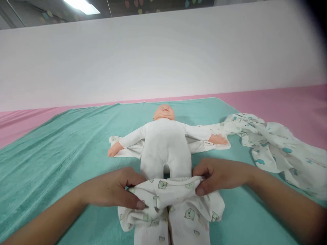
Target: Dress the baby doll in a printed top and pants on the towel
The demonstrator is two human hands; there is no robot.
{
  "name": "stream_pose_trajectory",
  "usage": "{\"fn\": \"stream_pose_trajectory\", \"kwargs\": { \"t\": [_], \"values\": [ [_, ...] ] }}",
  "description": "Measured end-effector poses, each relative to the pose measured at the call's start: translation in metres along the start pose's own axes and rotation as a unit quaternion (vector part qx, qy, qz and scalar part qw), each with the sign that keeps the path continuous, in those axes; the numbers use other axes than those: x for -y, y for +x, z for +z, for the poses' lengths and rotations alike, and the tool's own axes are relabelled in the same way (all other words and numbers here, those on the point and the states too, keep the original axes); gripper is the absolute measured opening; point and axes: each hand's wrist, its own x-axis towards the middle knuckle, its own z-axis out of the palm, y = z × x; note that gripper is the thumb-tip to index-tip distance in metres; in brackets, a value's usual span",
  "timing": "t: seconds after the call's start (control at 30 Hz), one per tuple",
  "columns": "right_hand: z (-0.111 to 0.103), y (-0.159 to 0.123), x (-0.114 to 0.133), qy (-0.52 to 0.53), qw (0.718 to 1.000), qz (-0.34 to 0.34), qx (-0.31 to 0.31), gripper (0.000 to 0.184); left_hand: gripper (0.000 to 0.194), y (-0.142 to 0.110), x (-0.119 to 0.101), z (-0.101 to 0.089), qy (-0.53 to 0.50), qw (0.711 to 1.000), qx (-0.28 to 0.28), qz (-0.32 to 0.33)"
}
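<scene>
A baby doll (166,144) with a white cloth body lies on its back, its arms spread to both sides. Baby pants (189,214) printed with green bears cover its lower legs, and their waistband is bunched below the hips. My left hand (119,187) pinches the waistband on the left, thumb in front. On the right, my right hand (217,175) grips the other side of the same waistband between thumb and fingers. Beneath the doll's arms lies a spread white baby top (131,150). The doll's feet are out of view.
A teal blanket (63,149) lies under the doll, over a pink surface (283,105). To the right is a crumpled white printed cloth (278,146). A white wall (158,58) rises behind, with a ceiling light (83,6) above it.
</scene>
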Motion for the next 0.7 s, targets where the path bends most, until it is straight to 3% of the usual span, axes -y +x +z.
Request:
{"fn": "stream_pose_trajectory", "kwargs": {
  "t": [0.3, 0.5, 0.7],
  "values": [
    [0.003, -0.003, 0.005, -0.042, 0.999, 0.001, -0.005, 0.036, 0.017, 0.0, 0.001, 0.0, 0.001, 1.0, -0.011, -0.008],
    [0.016, -0.006, 0.01, -0.076, 0.991, -0.014, 0.113, 0.037, 0.024, -0.005, -0.004, 0.001, 0.066, 0.996, 0.059, 0.03],
    [0.024, -0.003, 0.01, -0.062, 0.99, -0.002, 0.128, 0.04, 0.031, -0.009, -0.01, 0.013, 0.127, 0.989, 0.065, 0.031]
  ]
}}
